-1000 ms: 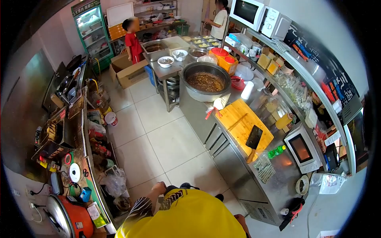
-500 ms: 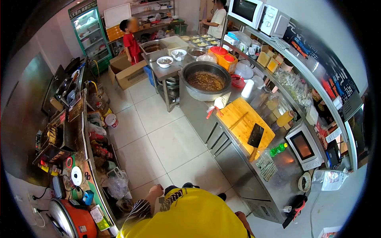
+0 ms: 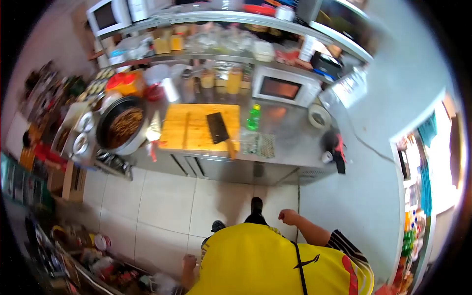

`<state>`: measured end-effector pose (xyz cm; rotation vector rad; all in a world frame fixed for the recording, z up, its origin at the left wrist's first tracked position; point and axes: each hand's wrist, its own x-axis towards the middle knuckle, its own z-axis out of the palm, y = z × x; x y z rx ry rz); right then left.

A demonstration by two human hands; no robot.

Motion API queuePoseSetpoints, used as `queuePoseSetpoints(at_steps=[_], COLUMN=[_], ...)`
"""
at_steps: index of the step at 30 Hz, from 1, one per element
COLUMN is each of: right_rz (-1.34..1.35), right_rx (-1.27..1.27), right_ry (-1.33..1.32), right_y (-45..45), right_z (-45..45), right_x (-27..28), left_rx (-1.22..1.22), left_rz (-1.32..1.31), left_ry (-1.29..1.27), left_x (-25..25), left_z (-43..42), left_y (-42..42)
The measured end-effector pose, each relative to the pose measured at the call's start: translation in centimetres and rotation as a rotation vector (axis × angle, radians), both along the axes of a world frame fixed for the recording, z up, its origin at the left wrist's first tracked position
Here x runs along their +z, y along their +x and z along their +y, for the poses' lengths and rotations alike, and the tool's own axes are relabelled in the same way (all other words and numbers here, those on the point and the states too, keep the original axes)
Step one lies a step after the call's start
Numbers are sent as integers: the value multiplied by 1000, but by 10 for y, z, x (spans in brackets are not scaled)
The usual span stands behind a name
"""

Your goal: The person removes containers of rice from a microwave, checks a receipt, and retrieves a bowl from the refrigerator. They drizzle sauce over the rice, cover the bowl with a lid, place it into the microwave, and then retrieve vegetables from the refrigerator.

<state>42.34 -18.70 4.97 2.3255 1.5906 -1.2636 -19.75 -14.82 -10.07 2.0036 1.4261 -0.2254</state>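
My left hand (image 3: 189,262) hangs low at my left side, slightly blurred, its fingers curled and no object showing in it. In front of my body on the right, my right hand (image 3: 288,216) is loosely closed, with nothing visible in it. Neither hand touches the steel counter (image 3: 290,147) ahead. On that counter lies a wooden cutting board (image 3: 172,129), bearing a cleaver (image 3: 217,129) and a thin stick (image 3: 186,130). A green bottle (image 3: 253,118) stands just right of the board, behind a clear egg-tray-like sheet (image 3: 266,145).
A large pot of brown stew (image 3: 125,129) stands left of the board. A microwave (image 3: 282,86) and a bowl (image 3: 319,117) are at the counter's right. Shelves (image 3: 196,19) run above. Bottles and bags crowd the lower left; a bright doorway (image 3: 445,147) opens at right.
My view has swung to the right, so the counter now lies straight ahead and the doorway has come in. My right forearm and hand are now in plain view. My left hand appears lower.
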Motion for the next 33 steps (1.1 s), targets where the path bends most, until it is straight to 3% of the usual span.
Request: queuePoseSetpoints(at_steps=[1, 3, 5, 9, 13, 15, 16, 19, 21, 22, 23, 26, 29, 30, 33], right_rz=[17, 11, 10, 70, 43, 39, 46, 77, 4, -10, -29, -81, -208, -231, -350], right_rx=[-66, -94, -142, -325, -365, -374, -389, -419, -443, -448, -448, -444, -506, -458, -410], right_ry=[-42, -33, -24, 96, 304, 436, 516, 654, 884, 958, 1033, 1106, 1202, 1287, 1346], right_y=[-3, 1, 16, 53, 131, 180, 204, 288, 335, 354, 376, 444, 500, 521, 566], right_z=[2, -6, -11, -6, 38, 78, 101, 175, 219, 238, 257, 311, 361, 376, 412], right_x=[15, 41, 49, 77, 80, 93, 114, 158, 191, 215, 237, 282, 308, 311, 326], left_rx=[-247, 271, 627, 491, 365, 724, 751, 591, 222, 259, 297, 258, 430, 354, 356], left_rz=[-7, -322, -262, -232, -459, -345, -301, -301, -325, -274, -230, -327, -240, -285, -83], left_ry=[82, -149, -430, -329, -48, -217, -257, -459, -310, -325, -338, -208, -239, -158, -278], left_x=[-1, 11, 69, 28, 6, 41, 60, 53, 31, 50, 105, 127, 157, 149, 161], left_z=[6, 8, 38, 85, 138, 161, 168, 183, 188, 187, 196, 206, 202, 195, 179], left_y=[-4, 6, 51, 79, 122, 177, 205, 257, 278, 300, 346, 393, 431, 430, 432])
